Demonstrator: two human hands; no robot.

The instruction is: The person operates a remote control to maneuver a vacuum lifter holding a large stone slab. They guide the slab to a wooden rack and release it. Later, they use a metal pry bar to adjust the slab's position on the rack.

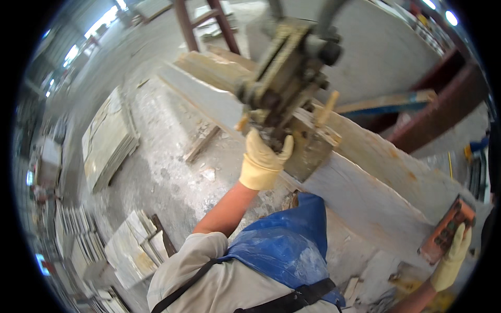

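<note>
Head view: metal clamp (284, 83) at 1 o'clk, orange remote (440, 237) at 4

Our L hand (262, 160), nr centre, cups clamp's low end; we can't tell if gripping. Our R hand (453, 259) grips remote. Pale slab (365, 193) btwn.

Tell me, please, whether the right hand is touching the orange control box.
Touching: the head view shows the gloved right hand holding the orange control box, its fingers laid over the box's edge with no visible gap.
</note>
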